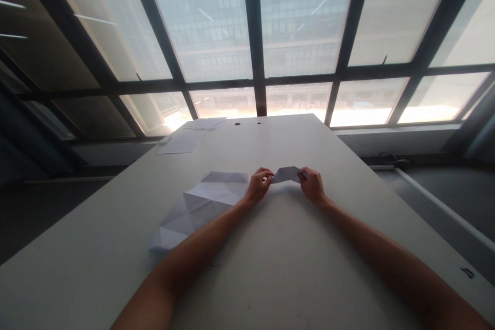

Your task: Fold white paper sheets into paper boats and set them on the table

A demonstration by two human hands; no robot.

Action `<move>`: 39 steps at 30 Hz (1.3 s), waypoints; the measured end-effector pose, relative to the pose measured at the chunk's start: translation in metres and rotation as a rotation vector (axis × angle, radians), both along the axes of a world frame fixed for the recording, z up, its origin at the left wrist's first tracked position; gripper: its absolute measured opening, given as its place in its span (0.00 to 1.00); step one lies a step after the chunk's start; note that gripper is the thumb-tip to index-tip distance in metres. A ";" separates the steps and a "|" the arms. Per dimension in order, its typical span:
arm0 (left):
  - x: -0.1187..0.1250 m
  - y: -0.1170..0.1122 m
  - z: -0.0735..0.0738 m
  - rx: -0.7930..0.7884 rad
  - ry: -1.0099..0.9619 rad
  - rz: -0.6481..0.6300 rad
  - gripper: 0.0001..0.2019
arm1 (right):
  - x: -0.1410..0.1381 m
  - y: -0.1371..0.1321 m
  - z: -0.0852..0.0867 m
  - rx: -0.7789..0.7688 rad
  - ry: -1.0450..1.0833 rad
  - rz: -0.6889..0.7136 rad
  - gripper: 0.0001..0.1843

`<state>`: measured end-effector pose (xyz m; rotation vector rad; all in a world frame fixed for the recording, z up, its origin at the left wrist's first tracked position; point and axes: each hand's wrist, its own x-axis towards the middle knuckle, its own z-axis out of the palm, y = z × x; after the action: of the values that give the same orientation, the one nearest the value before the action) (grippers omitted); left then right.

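Observation:
Between my two hands a small piece of folded paper (288,173) is held up just over the white table. My left hand (261,184) pinches its left end between thumb and fingers. At its right end, my right hand (311,184) grips it with the thumb on the near side. A larger creased sheet of paper (204,201) lies to the left, crossed by many fold lines and raised in places. My left forearm passes over its right and lower part and hides some of it.
The long white table (294,268) reaches toward a wall of dark-framed windows (255,36). Several flat paper sheets (180,142) lie at its far left. Two dark round spots (237,124) show near the far end. A small dark mark (467,272) is at the right edge.

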<state>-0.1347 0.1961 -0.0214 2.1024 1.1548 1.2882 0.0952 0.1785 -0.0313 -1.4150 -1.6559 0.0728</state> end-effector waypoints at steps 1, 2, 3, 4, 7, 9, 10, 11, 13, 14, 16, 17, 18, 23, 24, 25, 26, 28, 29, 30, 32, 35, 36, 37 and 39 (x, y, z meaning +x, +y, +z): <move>0.000 0.000 0.000 0.000 0.006 -0.006 0.09 | 0.000 0.000 0.000 -0.005 0.000 -0.005 0.11; -0.001 0.000 -0.001 -0.003 0.014 -0.007 0.10 | 0.000 0.001 0.000 -0.008 -0.002 -0.010 0.11; -0.001 0.001 -0.002 -0.011 0.021 -0.004 0.11 | 0.000 0.001 -0.001 -0.010 -0.005 -0.016 0.11; -0.002 0.001 -0.003 -0.021 0.028 0.003 0.12 | 0.000 0.001 -0.001 -0.010 -0.008 -0.020 0.11; -0.002 0.002 -0.004 -0.067 0.052 0.011 0.11 | 0.001 0.002 -0.002 -0.007 -0.001 -0.014 0.11; -0.001 0.002 -0.003 -0.091 0.057 0.003 0.11 | 0.000 0.001 -0.002 0.000 0.011 0.014 0.11; -0.001 0.002 -0.002 -0.097 0.057 -0.002 0.12 | 0.000 0.001 -0.002 0.006 0.012 0.034 0.11; -0.001 0.001 -0.002 -0.101 0.059 -0.006 0.12 | 0.000 0.000 -0.002 0.014 0.009 0.056 0.11; -0.001 0.000 0.000 -0.110 0.066 -0.014 0.12 | -0.002 -0.001 -0.001 0.028 -0.012 0.095 0.11; -0.001 -0.001 0.000 -0.119 0.069 -0.019 0.12 | -0.002 -0.001 -0.001 0.031 -0.022 0.109 0.11; -0.001 -0.001 0.000 -0.141 0.062 -0.024 0.12 | -0.003 -0.002 0.000 0.030 -0.040 0.126 0.11; -0.002 -0.001 0.000 -0.150 0.053 -0.022 0.12 | -0.003 -0.003 0.000 0.027 -0.047 0.132 0.11; -0.002 -0.001 0.000 -0.156 0.045 -0.015 0.12 | -0.003 -0.003 -0.001 0.026 -0.053 0.138 0.11; -0.004 0.000 0.000 -0.151 0.062 -0.006 0.11 | -0.003 -0.003 -0.002 0.041 -0.077 0.175 0.11; -0.004 0.000 0.000 -0.152 0.075 -0.007 0.11 | -0.003 -0.003 -0.002 0.044 -0.077 0.183 0.11; -0.004 0.001 0.000 -0.155 0.088 -0.004 0.11 | -0.003 -0.003 -0.002 0.046 -0.078 0.191 0.11; -0.004 0.001 -0.001 -0.160 0.100 0.003 0.10 | -0.003 -0.003 -0.002 0.048 -0.079 0.195 0.10; -0.005 0.002 -0.001 -0.170 0.121 0.014 0.10 | -0.004 -0.002 -0.003 0.050 -0.084 0.199 0.10; -0.005 0.003 -0.001 -0.173 0.130 0.020 0.10 | -0.003 -0.002 -0.003 0.051 -0.090 0.199 0.10; -0.005 0.003 -0.001 -0.175 0.136 0.024 0.10 | -0.003 -0.001 -0.003 0.052 -0.097 0.198 0.09; -0.005 0.004 -0.001 -0.175 0.142 0.022 0.10 | -0.003 -0.001 -0.003 0.057 -0.109 0.195 0.09; -0.005 0.003 -0.001 -0.167 0.143 0.027 0.11 | -0.003 -0.001 -0.002 0.063 -0.115 0.195 0.10; -0.005 0.003 0.000 -0.166 0.147 0.031 0.11 | -0.004 -0.002 -0.002 0.059 -0.116 0.194 0.10; -0.005 0.003 0.000 -0.166 0.152 0.037 0.11 | -0.004 -0.003 -0.001 0.050 -0.117 0.196 0.11; -0.005 0.002 0.001 -0.169 0.155 0.050 0.11 | -0.005 -0.005 0.001 0.025 -0.109 0.204 0.12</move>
<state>-0.1395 0.1982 -0.0199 2.0897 1.3388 1.0237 0.0901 0.1736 -0.0308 -1.2464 -1.8809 0.0920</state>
